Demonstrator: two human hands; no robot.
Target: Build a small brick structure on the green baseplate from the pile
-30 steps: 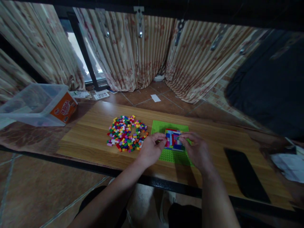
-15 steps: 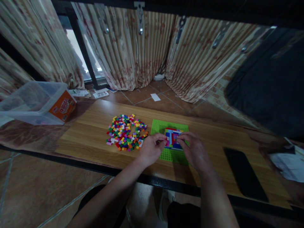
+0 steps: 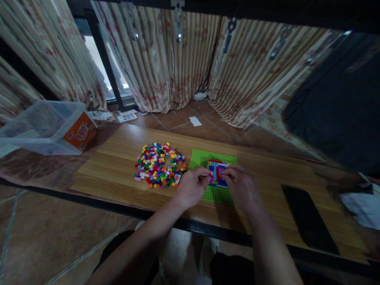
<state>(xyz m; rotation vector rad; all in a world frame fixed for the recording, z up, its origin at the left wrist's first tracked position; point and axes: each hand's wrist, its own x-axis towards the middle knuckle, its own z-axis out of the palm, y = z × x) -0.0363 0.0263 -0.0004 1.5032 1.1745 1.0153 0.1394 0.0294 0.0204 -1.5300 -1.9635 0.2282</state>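
A green studded baseplate (image 3: 197, 158) lies on the wooden board, bearing a low block of multicoloured building bricks (image 3: 216, 168) with red, blue and pink parts. At its left side my left hand (image 3: 192, 187) has thumb and forefinger pinched, with a small pinkish-red brick (image 3: 211, 178) at the tips. My right hand (image 3: 242, 186) is at the block's right side, its fingers pinched together over the bricks; what they hold, if anything, is too small to make out. Both hands cover parts of the block's edges. Left of the baseplate spreads a pile of loose bricks (image 3: 157, 164).
A clear plastic box (image 3: 44, 146) with an orange label stands at the far left. A black flat object, like a phone (image 3: 310, 219), lies on the right of the wooden board (image 3: 109, 170). Papers (image 3: 363, 209) lie at the far right; striped curtains (image 3: 157, 59) hang behind.
Both hands stay at the brick block with fingers pinched, shifting only slightly. The whole view has moved a few pixels; the loose pile looks the same.
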